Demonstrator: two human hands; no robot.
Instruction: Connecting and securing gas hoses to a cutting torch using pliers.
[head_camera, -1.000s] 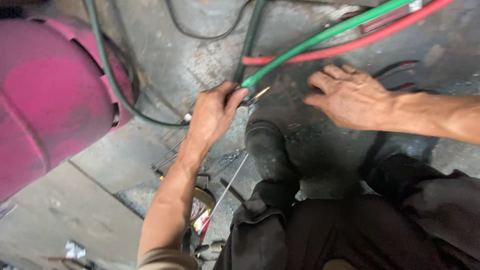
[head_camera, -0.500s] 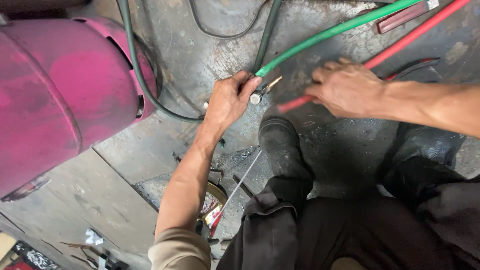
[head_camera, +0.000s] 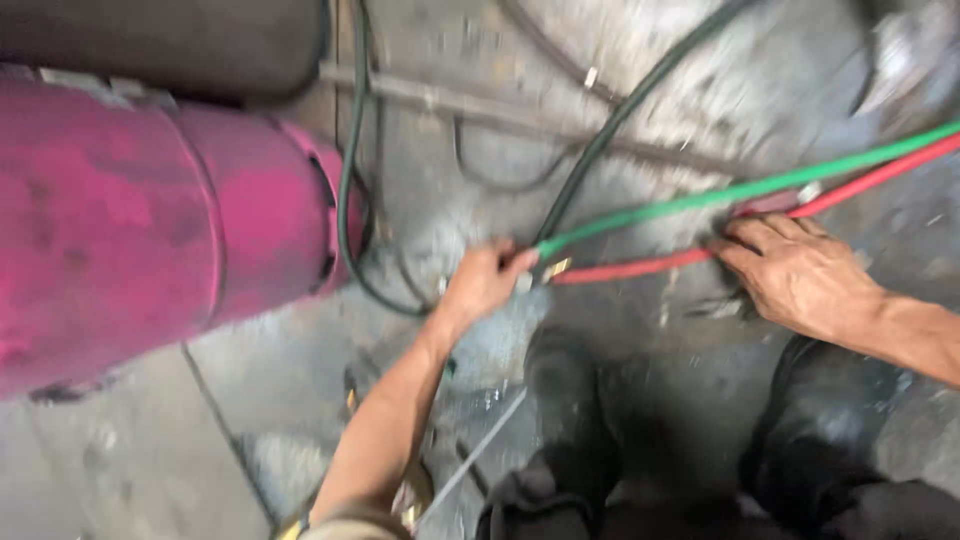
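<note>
My left hand is closed around the end of a green hose, next to a small brass fitting on the concrete floor. A red hose runs beside the green one toward the upper right. My right hand presses flat on the red hose, fingers together, further along it. Both hoses lie just beyond my black boots. The picture is blurred by motion.
A large pink gas cylinder lies on its side at the left, a dark cylinder behind it. Dark hoses loop across the floor. A thin metal rod lies by my left forearm.
The view has swung down and right, so the pink cylinder fills more of the left. My right hand has slid along the red hose; my left hand stays on the green hose end.
</note>
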